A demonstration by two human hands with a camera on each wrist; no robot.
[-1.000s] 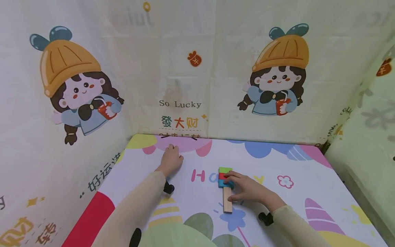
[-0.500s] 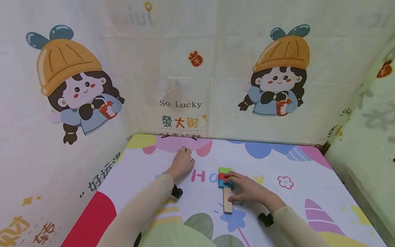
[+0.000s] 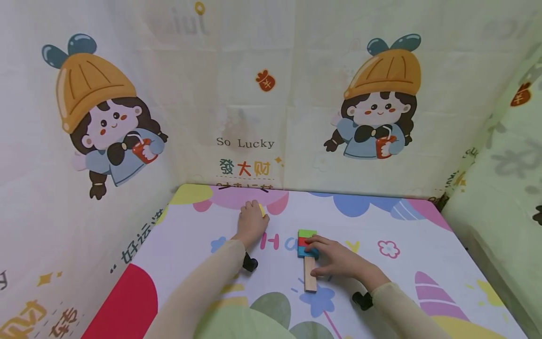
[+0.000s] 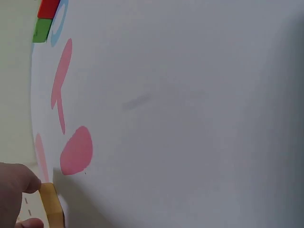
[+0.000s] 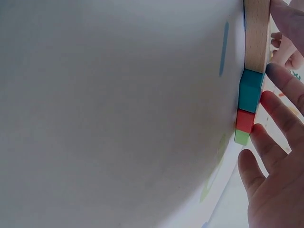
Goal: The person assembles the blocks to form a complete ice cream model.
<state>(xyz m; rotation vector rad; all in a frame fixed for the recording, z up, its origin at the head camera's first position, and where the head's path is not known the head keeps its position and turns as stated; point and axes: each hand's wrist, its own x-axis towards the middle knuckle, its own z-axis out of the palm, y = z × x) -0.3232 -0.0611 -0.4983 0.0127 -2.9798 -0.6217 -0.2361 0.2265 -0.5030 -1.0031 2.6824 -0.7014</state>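
In the head view my left hand (image 3: 251,225) is over the far left part of the table, pinching a yellow block (image 4: 51,204). Most of that block is hidden by the hand in the head view. Near the table's middle lie a green block (image 3: 307,233), a red block (image 3: 301,241) and a blue block (image 3: 306,252) in a row, with a plain wooden strip (image 3: 310,278) extending from the blue one toward me. My right hand (image 3: 338,259) rests along their right side, fingers spread and fairly straight, thumb at the strip in the right wrist view.
A white table cover (image 3: 360,226) with coloured prints lies under everything. Printed cloth walls (image 3: 296,117) stand behind the table and at both sides. Dark wrist-worn devices (image 3: 362,300) sit by the cuffs.
My left hand has moved right across the far part of the table, and the yellow block now shows beside its fingers. The right hand and the row of blocks have stayed in place.
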